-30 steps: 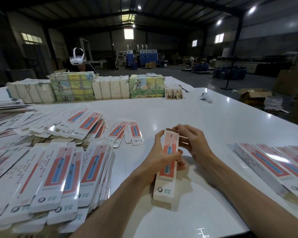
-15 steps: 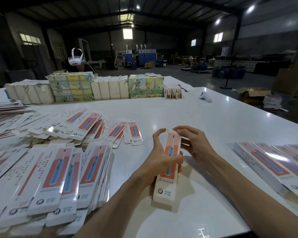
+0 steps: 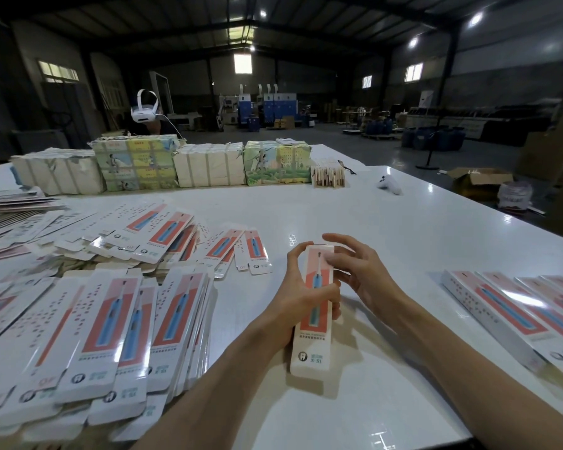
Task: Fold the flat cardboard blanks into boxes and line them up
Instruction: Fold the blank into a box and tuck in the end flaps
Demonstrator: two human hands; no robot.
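A long white-and-coral box (image 3: 314, 345) with a blue toothbrush print stands slanted on the white table (image 3: 403, 228), its far end raised. My left hand (image 3: 294, 300) grips its middle, thumb across the front. My right hand (image 3: 355, 271) sits at the box's top end, thumb pressing on the upper front face, the other fingers spread above it. Flat blanks (image 3: 111, 323) of the same print lie in overlapping piles at the left. Folded boxes (image 3: 514, 313) lie side by side in a row at the right.
Bundled packs of printed cartons (image 3: 163, 164) form a row along the table's far side. A small white device (image 3: 389, 185) lies at the far right of the table. Another person wearing a white headset (image 3: 144, 109) sits behind the bundles. An open cardboard carton (image 3: 478, 181) stands on the floor.
The flap at the box's top end, open a second ago, is now closed flush. My right hand shifted from pinching behind the top end to pressing on its front.
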